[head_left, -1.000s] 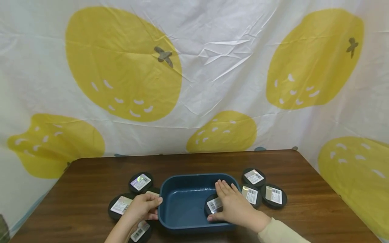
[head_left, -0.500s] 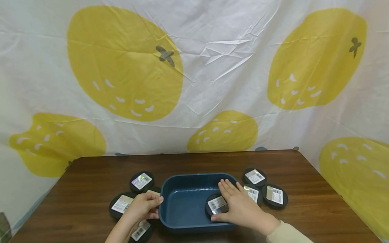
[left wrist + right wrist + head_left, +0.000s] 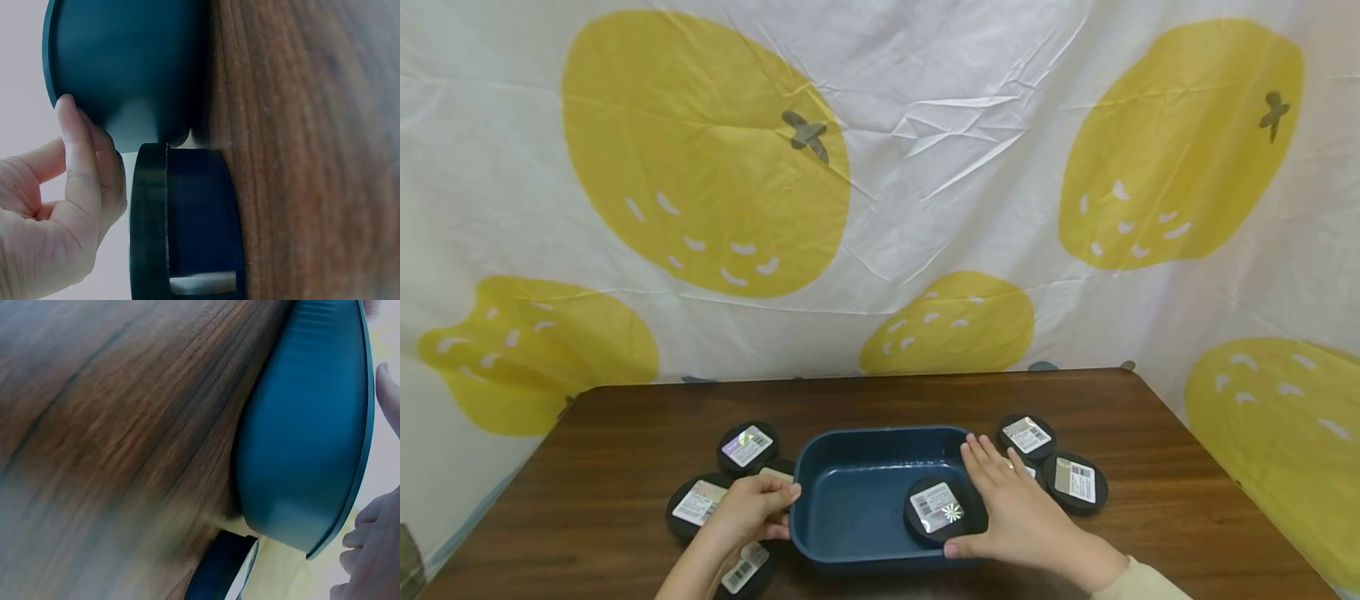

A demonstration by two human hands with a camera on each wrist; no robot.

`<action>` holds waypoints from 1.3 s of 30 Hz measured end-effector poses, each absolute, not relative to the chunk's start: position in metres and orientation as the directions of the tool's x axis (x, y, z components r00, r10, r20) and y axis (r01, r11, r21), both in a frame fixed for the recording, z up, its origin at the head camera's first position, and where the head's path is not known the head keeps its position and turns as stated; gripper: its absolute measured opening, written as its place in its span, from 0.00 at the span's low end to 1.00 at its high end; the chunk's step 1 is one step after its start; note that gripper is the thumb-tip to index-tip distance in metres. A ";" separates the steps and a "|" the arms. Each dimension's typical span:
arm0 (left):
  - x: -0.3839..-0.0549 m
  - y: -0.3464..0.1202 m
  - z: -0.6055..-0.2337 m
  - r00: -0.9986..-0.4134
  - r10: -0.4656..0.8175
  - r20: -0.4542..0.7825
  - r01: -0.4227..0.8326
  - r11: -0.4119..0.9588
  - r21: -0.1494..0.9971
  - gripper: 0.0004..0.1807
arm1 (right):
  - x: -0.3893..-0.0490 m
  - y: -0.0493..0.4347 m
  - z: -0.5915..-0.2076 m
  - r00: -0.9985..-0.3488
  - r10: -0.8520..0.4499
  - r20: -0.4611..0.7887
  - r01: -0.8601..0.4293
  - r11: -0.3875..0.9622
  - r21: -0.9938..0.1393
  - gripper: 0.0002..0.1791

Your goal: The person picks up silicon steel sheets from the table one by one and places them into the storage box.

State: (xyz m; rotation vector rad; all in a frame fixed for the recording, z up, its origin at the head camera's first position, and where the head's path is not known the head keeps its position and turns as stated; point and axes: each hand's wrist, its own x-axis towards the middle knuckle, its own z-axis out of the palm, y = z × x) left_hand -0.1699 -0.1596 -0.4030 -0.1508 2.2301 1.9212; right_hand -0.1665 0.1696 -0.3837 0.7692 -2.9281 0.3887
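A dark blue plastic basin (image 3: 857, 512) stands on the table. At its left end my left hand (image 3: 751, 510) holds the rim; in the left wrist view a fingertip of that hand (image 3: 72, 194) touches the basin's edge (image 3: 53, 56). Inside, towards the right, lies a round black tub (image 3: 934, 507) with a white barcode label on top. Over the basin's right end is my right hand (image 3: 1026, 517), its fingers fairly straight beside the tub. It hides the right rim. The right wrist view has the hand (image 3: 375, 550) above the basin wall (image 3: 306, 431).
Left of the basin sit several similar tubs, among them a far one (image 3: 747, 447) and a near one (image 3: 743, 572). On the right are a far tub (image 3: 1027, 436), another tub (image 3: 1078, 482) and one mostly behind the right hand. A lemon-print cloth (image 3: 880, 208) hangs behind the wooden table (image 3: 880, 398).
My right hand has drawn back to the right, off the tub in the basin, so the tub's label now shows fully. The left hand stays at the rim.
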 end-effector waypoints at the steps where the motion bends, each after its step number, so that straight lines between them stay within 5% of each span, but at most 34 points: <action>1: -0.170 -0.160 -0.403 -0.976 0.049 -0.214 -0.204 0.153 0.967 0.12 | -0.166 0.171 -0.383 -0.871 -0.467 0.150 -0.490 0.841 -0.229 0.63; 12: -0.171 -0.159 -0.404 -0.975 0.056 -0.216 -0.205 0.161 0.965 0.14 | -0.159 0.190 -0.387 -0.890 -0.420 0.175 -0.455 0.833 -0.316 0.70; 39: -0.172 -0.157 -0.405 -0.972 0.016 -0.233 -0.228 0.159 0.961 0.13 | -0.154 0.242 -0.406 -0.931 -0.285 0.230 -0.349 0.880 -0.322 0.67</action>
